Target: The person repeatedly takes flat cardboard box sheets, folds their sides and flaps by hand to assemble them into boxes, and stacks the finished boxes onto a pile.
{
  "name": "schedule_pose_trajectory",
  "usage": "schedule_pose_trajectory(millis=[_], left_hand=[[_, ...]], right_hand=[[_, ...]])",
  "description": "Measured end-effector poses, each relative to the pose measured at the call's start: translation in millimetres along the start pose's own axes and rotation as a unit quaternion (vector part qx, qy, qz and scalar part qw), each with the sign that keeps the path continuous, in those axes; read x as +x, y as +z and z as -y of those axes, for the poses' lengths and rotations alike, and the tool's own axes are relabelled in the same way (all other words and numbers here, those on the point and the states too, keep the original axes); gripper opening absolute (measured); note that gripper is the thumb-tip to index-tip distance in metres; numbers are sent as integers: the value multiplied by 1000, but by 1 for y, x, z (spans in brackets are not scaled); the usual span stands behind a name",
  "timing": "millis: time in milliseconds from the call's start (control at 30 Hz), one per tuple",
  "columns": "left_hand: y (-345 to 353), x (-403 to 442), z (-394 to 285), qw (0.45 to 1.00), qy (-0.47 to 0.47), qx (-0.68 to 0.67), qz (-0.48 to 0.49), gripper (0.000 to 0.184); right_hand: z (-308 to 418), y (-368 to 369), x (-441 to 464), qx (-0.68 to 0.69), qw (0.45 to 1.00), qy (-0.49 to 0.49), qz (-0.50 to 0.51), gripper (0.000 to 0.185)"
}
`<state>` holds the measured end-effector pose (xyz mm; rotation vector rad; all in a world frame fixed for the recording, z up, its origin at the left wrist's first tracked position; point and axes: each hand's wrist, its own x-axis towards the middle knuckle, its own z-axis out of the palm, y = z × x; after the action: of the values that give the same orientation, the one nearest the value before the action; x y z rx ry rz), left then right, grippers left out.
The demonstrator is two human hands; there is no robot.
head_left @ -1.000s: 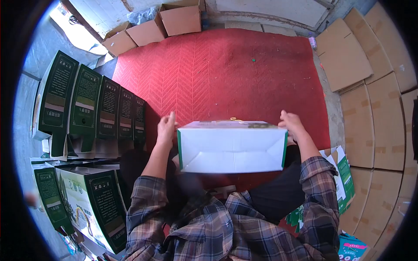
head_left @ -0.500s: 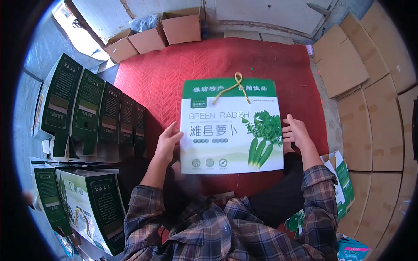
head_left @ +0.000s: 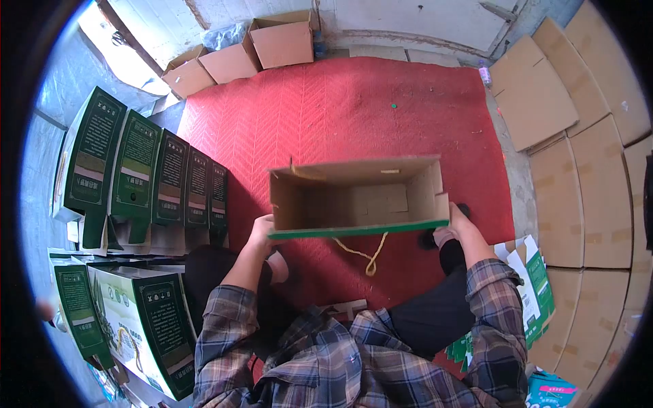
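A green and white cardboard gift box [head_left: 360, 230] hangs in front of me with its open top facing up at the camera. Its bare brown inside shows, and nothing lies in it. A yellow cord handle [head_left: 371, 262] dangles from the near edge, and another cord loops at the far edge. My left hand [head_left: 261, 232] grips the box's left side, and my right hand [head_left: 458, 219] grips its right side. The fingers of both are partly hidden by the box.
Several green gift boxes [head_left: 136, 180] stand in a row on the left, with more [head_left: 132, 306] nearer me. Open brown cartons [head_left: 282, 44] sit at the back. Stacked flat cartons [head_left: 598, 197] line the right. Flattened printed card [head_left: 537, 285] lies by my right arm. Red matting [head_left: 354, 102] covers the floor.
The box has turned from showing its printed green radish front to showing its open top. Both hands, which were beside it with fingers spread, now hold its sides.
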<state>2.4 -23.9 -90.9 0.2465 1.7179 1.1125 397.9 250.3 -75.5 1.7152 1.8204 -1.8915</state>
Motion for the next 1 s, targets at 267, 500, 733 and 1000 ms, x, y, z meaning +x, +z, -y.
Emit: schedule_pose_trajectory(millis=[267,500,733,1000], left_hand=[[13,-7,-27,998,18,64,-15,43],[21,-2,-45,994,85,31,-56,52],[28,-20,-67,996,47,79,-1,78],[24,-16,-63,982,97,159,36,96]], right_hand=[[-1,-8,18,-24,998,53,-8,39],[44,-8,-11,50,994,40,-92,58],[51,2,-25,-238,970,-40,-24,56],[48,-4,-27,-109,990,-82,33,65]])
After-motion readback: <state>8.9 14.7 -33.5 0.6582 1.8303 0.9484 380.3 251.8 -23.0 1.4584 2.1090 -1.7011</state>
